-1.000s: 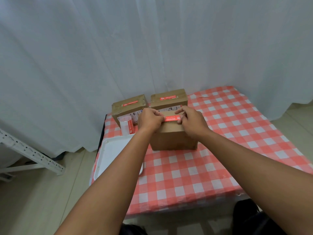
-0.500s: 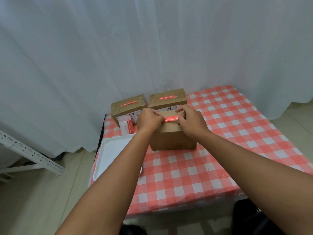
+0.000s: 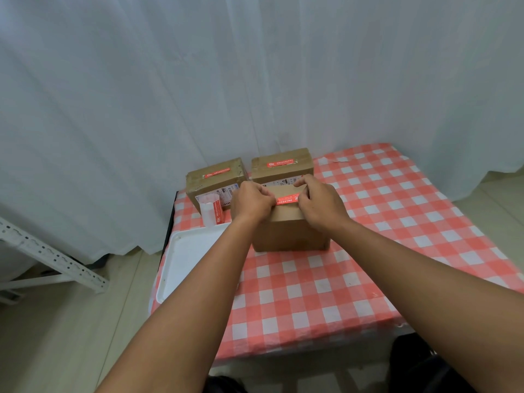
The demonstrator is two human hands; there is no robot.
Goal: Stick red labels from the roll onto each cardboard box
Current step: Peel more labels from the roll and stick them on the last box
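Note:
A plain cardboard box [image 3: 286, 231] stands nearest me on the checked table. A red label [image 3: 287, 199] lies along its top. My left hand [image 3: 251, 201] presses the label's left end and my right hand [image 3: 320, 202] presses its right end, fingers curled on top of the box. Behind it stand two more cardboard boxes, the left one [image 3: 215, 182] and the right one [image 3: 282, 165], each with a red label on top. The label roll [image 3: 212, 212] stands upright left of my left hand.
A white tray [image 3: 184, 259] lies at the table's left edge, under my left forearm. The red-and-white checked tablecloth [image 3: 397, 222] stretches to the right. A white curtain hangs close behind the boxes. A white metal rack leg [image 3: 51, 256] crosses the floor at left.
Both hands have stayed on the label's ends, with my right fingers shifting slightly along the red label. The boxes and roll have not moved.

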